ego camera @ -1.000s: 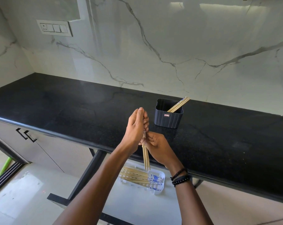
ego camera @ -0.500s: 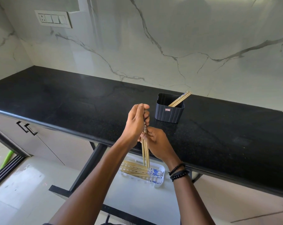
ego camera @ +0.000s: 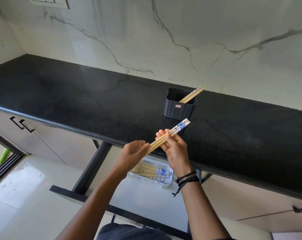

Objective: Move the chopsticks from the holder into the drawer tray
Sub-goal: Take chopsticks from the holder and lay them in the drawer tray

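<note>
- Bamboo sticks are already partly moved: a row of stowed chopsticks lies flat in the white tray, patterned ends to the right.
- That tray sits inside the open drawer, under the near edge of the black table.
- A bundle, the held chopsticks, is in the air above the table's near edge and over the drawer, tilted with its blue-and-white ends up and to the far right.
- The right hand has its fingers and thumb curled round the middle of this bundle.
- The left hand meets the bundle's plain lower ends with its fingertips; whether it pinches them or only steadies them I cannot tell.
- Farther back on the table stands the dark ribbed holder, well apart from both hands.
- A few remaining chopsticks lean in the holder's far right corner.
- By my judgement the job is more than half done: this bundle has yet to go into the tray, then the last few in the holder.
</note>
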